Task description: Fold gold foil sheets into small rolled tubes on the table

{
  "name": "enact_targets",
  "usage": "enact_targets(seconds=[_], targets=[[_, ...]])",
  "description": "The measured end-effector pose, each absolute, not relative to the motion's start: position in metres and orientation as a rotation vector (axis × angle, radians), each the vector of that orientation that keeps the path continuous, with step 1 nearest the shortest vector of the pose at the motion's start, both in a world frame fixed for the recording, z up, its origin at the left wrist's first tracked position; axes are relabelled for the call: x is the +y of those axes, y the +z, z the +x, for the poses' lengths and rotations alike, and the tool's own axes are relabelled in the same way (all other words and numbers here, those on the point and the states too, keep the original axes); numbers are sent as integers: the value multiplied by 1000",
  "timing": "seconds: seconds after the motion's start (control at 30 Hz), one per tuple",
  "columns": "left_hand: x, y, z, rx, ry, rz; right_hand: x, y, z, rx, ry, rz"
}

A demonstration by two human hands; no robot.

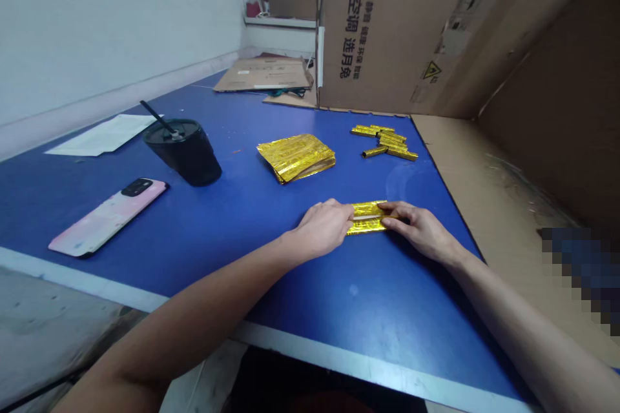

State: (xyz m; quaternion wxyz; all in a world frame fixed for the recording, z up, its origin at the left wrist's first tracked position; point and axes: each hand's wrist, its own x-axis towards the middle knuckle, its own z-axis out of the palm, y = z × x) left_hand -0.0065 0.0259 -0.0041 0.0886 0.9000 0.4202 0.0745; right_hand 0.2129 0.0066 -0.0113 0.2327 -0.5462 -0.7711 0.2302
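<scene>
A sheet of gold foil paper (366,226) lies on the blue table with both its long edges turned inward, leaving a narrow pale strip between them. My left hand (328,224) is closed on its left end, with the fingertips partly hidden. At the right end, my right hand (420,227) pinches the paper between thumb and fingers. Beyond my left hand rests a stack of flat gold foil sheets (296,156). Several small rolled or folded gold pieces (390,139) form a loose pile farther back on the right.
A black cup with a straw (186,151) stands on the left, behind a pink and white phone (109,216). White paper (104,134) lies near the wall. Large cardboard panels (387,32) rise along the back and right side; flat cardboard (264,73) lies at the far end.
</scene>
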Motion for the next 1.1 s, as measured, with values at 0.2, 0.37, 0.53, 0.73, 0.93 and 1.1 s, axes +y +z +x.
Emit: enact_targets(seconds=[0.2,0.37,0.53,0.73,0.93,1.1], targets=[[24,-1,-4,1263,194,2709,10,-22,211,-2105,482,-1486],[23,0,-2,1240,191,2744,9,-25,209,-2122,381,-1465],[22,-2,-1,1231,212,2773,10,-28,207,-2113,319,-1465],[25,-10,-2,1109,246,2879,9,-29,206,-2108,296,-1464],[21,-10,0,1099,219,2940,8,-30,206,-2079,277,-1504],[16,-8,0,1084,169,2966,10,-33,208,-2056,245,-1543]])
